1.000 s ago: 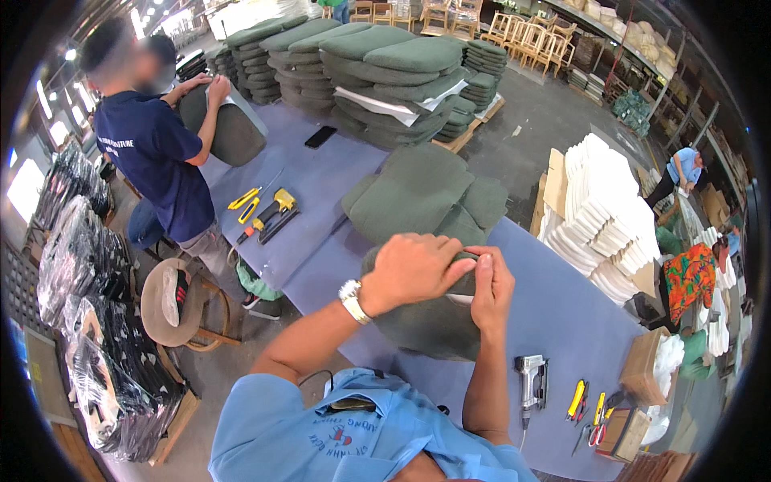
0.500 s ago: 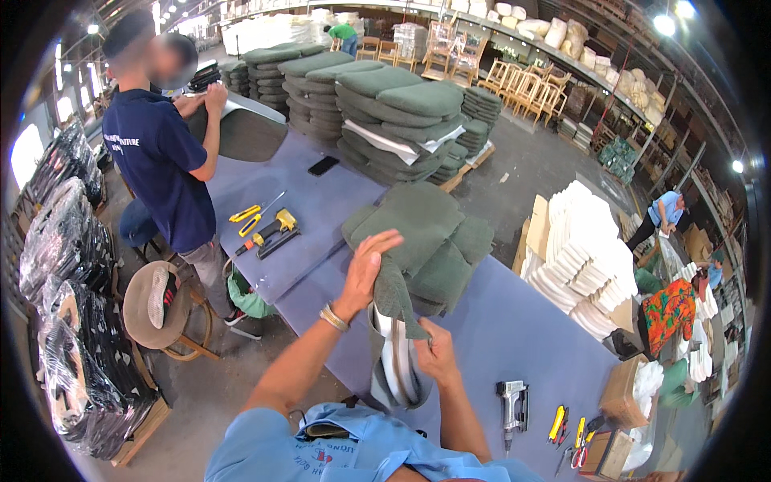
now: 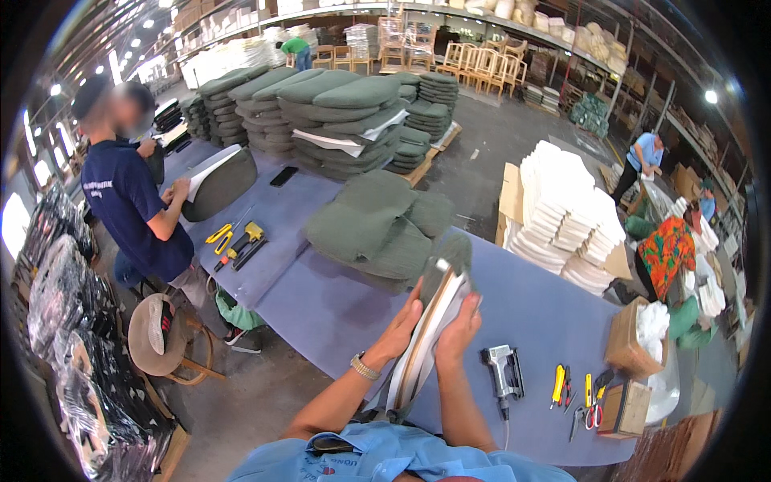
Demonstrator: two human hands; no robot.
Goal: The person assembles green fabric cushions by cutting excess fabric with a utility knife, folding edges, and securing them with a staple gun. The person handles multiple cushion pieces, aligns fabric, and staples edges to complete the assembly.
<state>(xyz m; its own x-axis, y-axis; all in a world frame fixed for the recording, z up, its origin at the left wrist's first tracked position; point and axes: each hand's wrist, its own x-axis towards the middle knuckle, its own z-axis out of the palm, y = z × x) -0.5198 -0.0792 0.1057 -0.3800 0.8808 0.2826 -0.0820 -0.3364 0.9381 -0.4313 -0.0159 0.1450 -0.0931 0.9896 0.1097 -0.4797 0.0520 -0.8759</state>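
Note:
Between my palms a seat pad point(image 3: 427, 336) stands on edge, tilted, with dark green fabric on its outside and a white layer and a brown board edge showing along its side. My left hand point(image 3: 400, 328) presses on its left face. Against the right face lies my right hand point(image 3: 459, 328), fingers closed round the upper part. Just beyond the hands, several dark green covered pads point(image 3: 361, 229) lie in a loose pile on the blue-grey table point(image 3: 321, 321). A grey staple gun point(image 3: 503, 373) rests right of my right hand, its hose running toward me.
Yellow-handled cutters point(image 3: 558, 384) and red-handled scissors point(image 3: 594, 414) lie at the right, beside a cardboard box point(image 3: 626, 337). A yellow staple gun point(image 3: 250, 234) and a phone point(image 3: 283, 176) lie at the left. A co-worker point(image 3: 132, 189) handles another pad. White foam sheets point(image 3: 562, 213) are stacked beyond the table.
The pad has been turned upright on edge, and my left hand has come down from the fabric flap to its side. My right hand has moved up its other face. The view has shifted.

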